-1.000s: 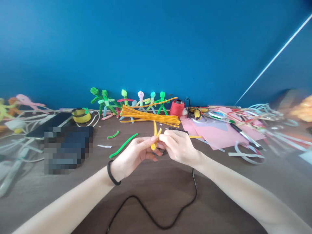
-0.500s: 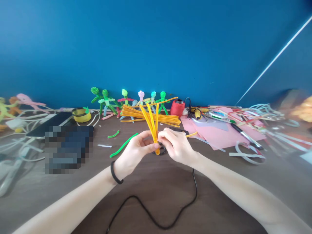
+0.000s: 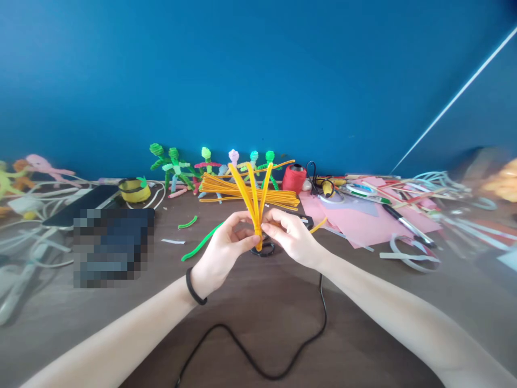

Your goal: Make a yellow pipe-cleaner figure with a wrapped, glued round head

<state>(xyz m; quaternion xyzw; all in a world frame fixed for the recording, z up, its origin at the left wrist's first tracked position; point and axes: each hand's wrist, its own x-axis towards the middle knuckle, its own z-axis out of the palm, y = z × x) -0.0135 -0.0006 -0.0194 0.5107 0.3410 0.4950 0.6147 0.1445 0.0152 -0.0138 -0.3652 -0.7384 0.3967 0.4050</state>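
Note:
A small bunch of orange pipe cleaners (image 3: 256, 207) stands upright between my hands, its upper ends fanned apart and its lower part gathered tight. My left hand (image 3: 231, 241) pinches the gathered base between thumb and fingers. From the other side my right hand (image 3: 288, 233) has its thumb and forefinger closed at the bunch, just above the left thumb. Behind it lies a larger pile of orange pipe cleaners (image 3: 278, 196). Under my hands a black ring-shaped object (image 3: 264, 249) rests on the table, partly covered.
Green pipe cleaner pieces (image 3: 202, 242) lie at left, near a dark pixelated object (image 3: 117, 248). Several pipe cleaner figures (image 3: 173, 161) lean on the blue wall. Pink paper (image 3: 355, 223), a marker (image 3: 407, 226) and red thread (image 3: 294, 179) lie right. A black cord (image 3: 258, 364) crosses the front.
The bunch has risen slightly, and its right-hand strand leans farther outward. My right hand's fingers have shifted and straightened somewhat at the bunch; my left hand keeps its pinch.

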